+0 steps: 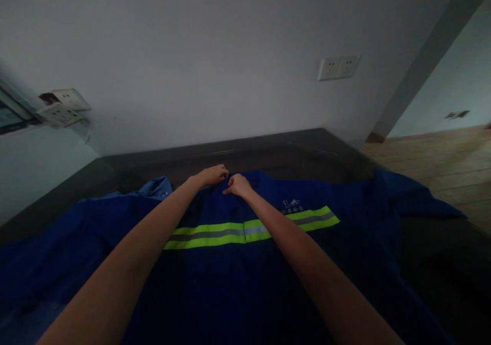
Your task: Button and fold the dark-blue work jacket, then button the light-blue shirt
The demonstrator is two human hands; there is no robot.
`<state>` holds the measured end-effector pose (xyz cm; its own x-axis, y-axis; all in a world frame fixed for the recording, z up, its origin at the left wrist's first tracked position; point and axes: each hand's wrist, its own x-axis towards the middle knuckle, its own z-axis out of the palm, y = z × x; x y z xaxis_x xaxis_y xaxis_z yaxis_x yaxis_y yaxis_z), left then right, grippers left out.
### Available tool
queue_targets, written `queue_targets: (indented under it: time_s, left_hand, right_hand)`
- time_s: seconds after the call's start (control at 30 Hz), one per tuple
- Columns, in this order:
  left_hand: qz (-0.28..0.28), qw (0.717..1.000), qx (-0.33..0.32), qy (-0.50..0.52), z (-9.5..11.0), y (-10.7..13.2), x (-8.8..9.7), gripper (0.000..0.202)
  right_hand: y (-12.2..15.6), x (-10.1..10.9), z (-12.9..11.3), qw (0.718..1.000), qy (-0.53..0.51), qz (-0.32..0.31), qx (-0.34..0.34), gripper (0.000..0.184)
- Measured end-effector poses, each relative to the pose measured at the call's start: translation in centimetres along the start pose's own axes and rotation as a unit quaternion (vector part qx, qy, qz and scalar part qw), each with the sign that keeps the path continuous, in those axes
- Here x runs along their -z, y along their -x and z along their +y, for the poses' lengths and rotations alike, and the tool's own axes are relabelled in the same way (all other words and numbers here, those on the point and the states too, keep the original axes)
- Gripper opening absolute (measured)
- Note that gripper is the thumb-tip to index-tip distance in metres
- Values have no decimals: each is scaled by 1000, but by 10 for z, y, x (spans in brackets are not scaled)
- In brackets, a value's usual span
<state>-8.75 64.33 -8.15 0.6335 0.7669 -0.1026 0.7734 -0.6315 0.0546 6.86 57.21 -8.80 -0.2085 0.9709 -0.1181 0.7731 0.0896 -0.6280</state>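
Observation:
A dark blue work jacket (pixel 215 283) with a yellow and grey reflective stripe (pixel 215 232) lies spread flat on a dark table (pixel 268 151), sleeves out to both sides. My left hand (pixel 213 175) and my right hand (pixel 238 185) meet at the collar at the far end of the jacket. Both have their fingers pinched together on the blue fabric there, almost touching each other. A small white logo (pixel 291 205) sits on the chest to the right of my right arm.
A white wall rises right behind the table, with a double socket (pixel 338 67) on it. More sockets (pixel 63 107) stick out at the left. A wooden floor (pixel 441 156) lies past the table's right edge.

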Motion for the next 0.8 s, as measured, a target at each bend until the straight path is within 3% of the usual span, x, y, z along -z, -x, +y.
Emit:
queue_targets:
  time_s: [0.17,0.27,0.37,0.5,0.67,0.8]
  left_hand:
    - [41,998,53,9,4,-7,-10,18]
    - [96,991,90,21,9,-3,-20,30]
    - [153,980,128,23,17,5,-30,41]
    - [198,966,166,-4,28,13,-38,34]
    - [220,955,197,-1,35,15,-32,28]
    - [263,944,196,24,45,29,-20,24]
  right_hand:
    - [5,-2,0,1000,24,10,8,25]
    - [12,-4,-4,999,40,34,-4,21]
    - [19,-6,-7,994,82,77,-4,32]
    - [25,-8,-9,984,149,98,14,38]
    - [34,-4,-6,980,180,72,46,26]
    - [45,18,-2,977,170,89,91,16]
